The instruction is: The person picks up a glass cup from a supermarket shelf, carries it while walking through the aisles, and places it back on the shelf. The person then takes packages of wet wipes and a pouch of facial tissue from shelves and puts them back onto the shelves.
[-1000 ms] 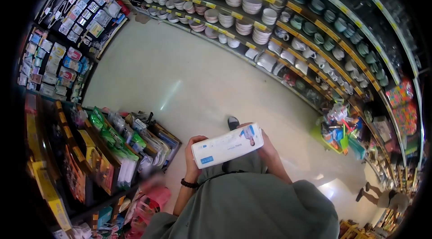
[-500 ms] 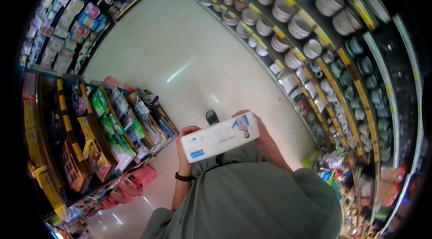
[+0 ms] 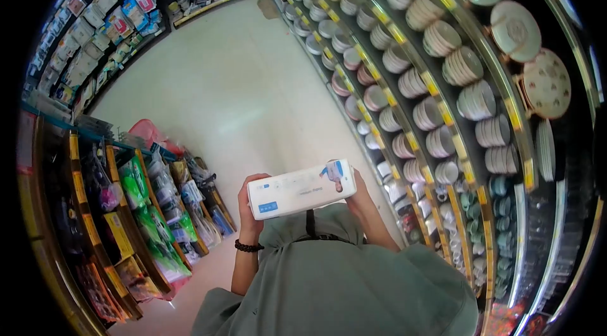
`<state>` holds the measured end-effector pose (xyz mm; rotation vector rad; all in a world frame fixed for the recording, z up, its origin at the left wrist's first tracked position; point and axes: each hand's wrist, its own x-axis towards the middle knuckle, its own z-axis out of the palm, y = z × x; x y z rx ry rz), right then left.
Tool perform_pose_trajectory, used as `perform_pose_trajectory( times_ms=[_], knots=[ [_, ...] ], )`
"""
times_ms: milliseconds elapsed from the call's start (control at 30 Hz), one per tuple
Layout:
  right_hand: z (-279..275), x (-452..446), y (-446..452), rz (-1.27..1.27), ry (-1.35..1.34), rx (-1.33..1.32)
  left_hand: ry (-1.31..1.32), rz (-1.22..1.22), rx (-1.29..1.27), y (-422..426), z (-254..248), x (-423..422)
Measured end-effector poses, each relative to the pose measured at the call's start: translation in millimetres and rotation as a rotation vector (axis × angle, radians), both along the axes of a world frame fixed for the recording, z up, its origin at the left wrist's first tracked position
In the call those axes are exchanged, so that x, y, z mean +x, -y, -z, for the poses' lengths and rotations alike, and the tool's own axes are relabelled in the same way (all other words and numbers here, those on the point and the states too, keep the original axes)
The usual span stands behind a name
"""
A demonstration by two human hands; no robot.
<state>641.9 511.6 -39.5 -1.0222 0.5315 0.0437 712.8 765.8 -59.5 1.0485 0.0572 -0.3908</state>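
A white package [image 3: 302, 189] with blue marks and a small printed figure is held level in front of my waist, between both hands. My left hand [image 3: 251, 202] wraps round its left end, and a dark bead bracelet [image 3: 249, 247] circles that wrist. Round the right end closes my right hand [image 3: 359, 195], its fingers partly hidden behind the package. Below lies the green-grey garment [image 3: 341, 279] that I wear, with a dark belt [image 3: 322, 237].
Shelves of stacked bowls [image 3: 414, 83] and plates [image 3: 516, 30] run along the right. At lower left stands a shelf unit with green-packed goods [image 3: 155, 235]. Small packaged items [image 3: 120, 20] hang at upper left. Pale floor [image 3: 234, 96] lies between them.
The view has turned, so the bowl shelves stand closer and steeper on the right and the plates have come into sight. The package remains in both hands, now slightly more level. My shoe has left view.
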Motion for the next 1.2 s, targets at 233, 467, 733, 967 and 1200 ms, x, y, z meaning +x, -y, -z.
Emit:
perform_pose_trajectory(
  times_ms=[233,467,733,967,1200],
  knots=[
    [4,127,6,-0.025,0.067,0.043,0.176,-0.026,0.000,1,-17,109],
    [11,243,22,0.022,-0.105,0.114,0.044,-0.119,0.019,21,6,204],
    [46,389,83,-0.015,-0.173,0.125,-0.037,-0.070,0.067,78,3,363],
    [43,533,131,0.074,-0.217,0.213,0.067,-0.058,0.196,132,-36,492],
    [55,655,152,0.071,-0.153,0.297,0.183,0.058,0.277,132,-15,597]
  ],
)
